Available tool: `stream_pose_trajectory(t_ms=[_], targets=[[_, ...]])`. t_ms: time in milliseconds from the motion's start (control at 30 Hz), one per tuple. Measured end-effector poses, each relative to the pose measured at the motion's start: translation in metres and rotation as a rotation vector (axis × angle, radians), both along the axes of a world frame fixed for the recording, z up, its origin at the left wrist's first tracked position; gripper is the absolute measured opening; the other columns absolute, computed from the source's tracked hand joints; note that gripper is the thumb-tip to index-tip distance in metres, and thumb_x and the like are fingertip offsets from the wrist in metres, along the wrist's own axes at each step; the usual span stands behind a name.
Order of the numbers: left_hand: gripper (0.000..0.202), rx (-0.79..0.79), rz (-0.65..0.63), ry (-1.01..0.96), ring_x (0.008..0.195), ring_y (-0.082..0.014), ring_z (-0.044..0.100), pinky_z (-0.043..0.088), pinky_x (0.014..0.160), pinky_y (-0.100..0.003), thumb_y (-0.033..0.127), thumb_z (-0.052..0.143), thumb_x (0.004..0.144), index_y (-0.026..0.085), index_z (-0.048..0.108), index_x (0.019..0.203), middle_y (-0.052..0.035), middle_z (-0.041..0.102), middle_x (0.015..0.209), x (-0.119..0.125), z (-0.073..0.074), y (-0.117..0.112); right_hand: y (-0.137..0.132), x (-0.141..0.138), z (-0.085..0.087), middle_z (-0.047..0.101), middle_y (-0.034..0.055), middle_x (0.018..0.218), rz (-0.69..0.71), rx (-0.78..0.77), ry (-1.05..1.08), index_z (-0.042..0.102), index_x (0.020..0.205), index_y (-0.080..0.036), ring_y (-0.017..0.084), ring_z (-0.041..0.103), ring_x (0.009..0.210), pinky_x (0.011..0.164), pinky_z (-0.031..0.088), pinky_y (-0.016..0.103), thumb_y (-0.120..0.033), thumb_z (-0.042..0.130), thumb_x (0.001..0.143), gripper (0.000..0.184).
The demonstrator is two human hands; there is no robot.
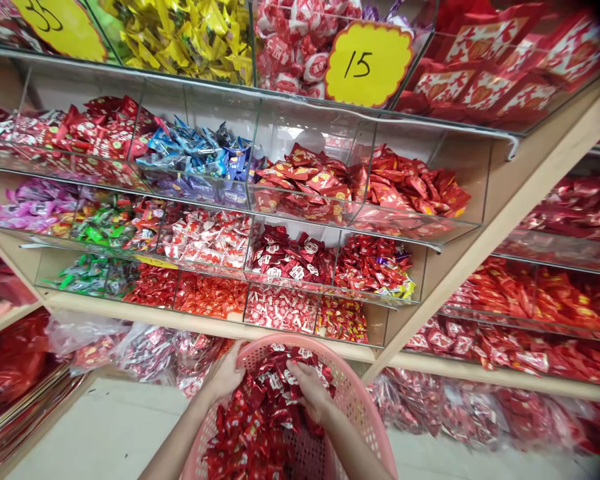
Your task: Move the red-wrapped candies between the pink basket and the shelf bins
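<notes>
A pink perforated plastic basket is below the shelves, with many red and dark red wrapped candies inside. At its far left rim is my left hand, closed around the edge, its fingertips partly hidden. My right hand reaches into the basket from the right. Its fingers are bent round a bunch of dark red candies with white print, and the packets hide some fingertips. Part of the basket's bottom shows bare near the right wrist.
Tiered clear bins of candies rise in front on a wooden shelf unit. Yellow price tags hang above. Plastic bags of candies lie on the floor beneath the lowest shelf. More shelves stand at the right.
</notes>
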State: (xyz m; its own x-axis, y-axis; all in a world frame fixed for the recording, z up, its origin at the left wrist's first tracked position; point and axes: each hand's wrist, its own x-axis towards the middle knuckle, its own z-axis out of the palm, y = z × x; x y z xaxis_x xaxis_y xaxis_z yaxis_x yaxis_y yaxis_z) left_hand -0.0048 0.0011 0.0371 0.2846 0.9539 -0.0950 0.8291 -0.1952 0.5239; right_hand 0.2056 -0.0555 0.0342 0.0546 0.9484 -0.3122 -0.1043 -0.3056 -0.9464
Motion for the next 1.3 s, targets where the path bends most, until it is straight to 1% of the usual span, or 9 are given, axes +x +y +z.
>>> stream_pose_trajectory(t_ms=[100, 233, 333, 433, 533, 733, 967, 1200, 1300], targets=[[0.077, 0.065, -0.104, -0.095, 0.119, -0.0163, 0.04, 0.033, 0.096, -0.026, 0.006, 0.043, 0.062, 0.025, 0.023, 0.134, -0.0031, 0.036, 0.135, -0.003, 0.002, -0.002, 0.008, -0.01, -0.002, 0.052, -0.0031, 0.06, 0.0, 0.156, -0.168, 0.054, 0.065, -0.018, 0.012, 0.049, 0.058, 0.054, 0.039, 0.023, -0.05, 0.055, 0.068, 0.033], [0.085, 0.093, -0.189, -0.007, 0.127, -0.0193, 0.028, 0.028, 0.101, -0.028, 0.007, 0.046, 0.058, 0.028, 0.02, 0.136, -0.0014, 0.022, 0.142, -0.006, -0.005, -0.003, 0.017, -0.03, 0.001, 0.058, 0.0, 0.066, 0.034, 0.304, -0.483, 0.055, 0.065, -0.019, 0.017, 0.054, 0.067, 0.062, 0.04, 0.026, -0.04, 0.05, 0.073, 0.022], [0.086, 0.133, -0.231, 0.052, 0.129, -0.0216, 0.024, 0.028, 0.102, -0.031, 0.011, 0.049, 0.06, 0.028, 0.015, 0.137, -0.0017, 0.015, 0.144, -0.009, -0.01, -0.004, 0.019, -0.044, 0.005, 0.064, 0.005, 0.079, 0.08, 0.294, -0.667, 0.06, 0.08, -0.019, 0.022, 0.058, 0.079, 0.071, 0.041, 0.03, -0.036, 0.046, 0.076, 0.022], [0.089, 0.165, -0.234, 0.081, 0.13, -0.0218, 0.021, 0.029, 0.102, -0.031, 0.013, 0.048, 0.061, 0.027, 0.007, 0.139, -0.0018, 0.012, 0.146, -0.01, -0.011, -0.004, 0.019, -0.052, 0.005, 0.063, 0.0088, 0.1, 0.103, 0.238, -0.79, 0.059, 0.101, -0.019, 0.025, 0.055, 0.096, 0.081, 0.04, 0.031, -0.034, 0.045, 0.078, 0.031], [0.093, 0.155, -0.237, 0.082, 0.131, -0.0209, 0.019, 0.029, 0.102, -0.03, 0.012, 0.047, 0.058, 0.027, 0.004, 0.139, -0.0004, 0.009, 0.146, -0.011, -0.012, -0.005, 0.019, -0.058, 0.0, 0.061, 0.0093, 0.107, 0.112, 0.213, -0.869, 0.057, 0.109, -0.02, 0.024, 0.054, 0.102, 0.083, 0.04, 0.03, -0.031, 0.044, 0.08, 0.034], [0.093, 0.149, -0.258, 0.071, 0.131, -0.021, 0.018, 0.025, 0.104, -0.032, 0.012, 0.046, 0.058, 0.028, 0.005, 0.139, 0.0003, 0.009, 0.146, -0.013, -0.02, -0.002, 0.017, -0.065, -0.009, 0.063, 0.0092, 0.098, 0.058, 0.318, -0.913, 0.06, 0.103, -0.017, 0.021, 0.059, 0.089, 0.078, 0.041, 0.028, -0.024, 0.04, 0.083, 0.03], [0.094, 0.155, -0.266, 0.082, 0.131, -0.0197, 0.018, 0.024, 0.104, -0.032, 0.012, 0.046, 0.057, 0.027, 0.003, 0.139, 0.0006, 0.012, 0.145, -0.012, -0.022, -0.001, 0.014, -0.064, -0.01, 0.06, 0.0059, 0.084, -0.046, 0.394, -0.899, 0.065, 0.083, -0.019, 0.016, 0.058, 0.075, 0.071, 0.041, 0.024, -0.023, 0.036, 0.086, 0.029], [0.093, 0.145, -0.249, 0.107, 0.131, -0.0188, 0.018, 0.023, 0.104, -0.031, 0.013, 0.045, 0.058, 0.028, 0.003, 0.139, 0.0026, 0.014, 0.145, -0.01, -0.016, -0.003, 0.006, -0.057, -0.002, 0.058, 0.0057, 0.081, -0.117, 0.479, -0.841, 0.059, 0.07, -0.02, 0.018, 0.054, 0.082, 0.074, 0.039, 0.027, -0.028, 0.038, 0.086, 0.027], [0.094, 0.149, -0.249, 0.108, 0.131, -0.0183, 0.019, 0.021, 0.105, -0.032, 0.012, 0.045, 0.057, 0.03, 0.003, 0.139, 0.0032, 0.014, 0.145, -0.009, -0.014, -0.004, 0.01, -0.044, -0.001, 0.055, 0.0018, 0.068, -0.117, 0.479, -0.705, 0.053, 0.064, -0.019, 0.015, 0.052, 0.068, 0.067, 0.039, 0.027, -0.034, 0.038, 0.085, 0.03]])
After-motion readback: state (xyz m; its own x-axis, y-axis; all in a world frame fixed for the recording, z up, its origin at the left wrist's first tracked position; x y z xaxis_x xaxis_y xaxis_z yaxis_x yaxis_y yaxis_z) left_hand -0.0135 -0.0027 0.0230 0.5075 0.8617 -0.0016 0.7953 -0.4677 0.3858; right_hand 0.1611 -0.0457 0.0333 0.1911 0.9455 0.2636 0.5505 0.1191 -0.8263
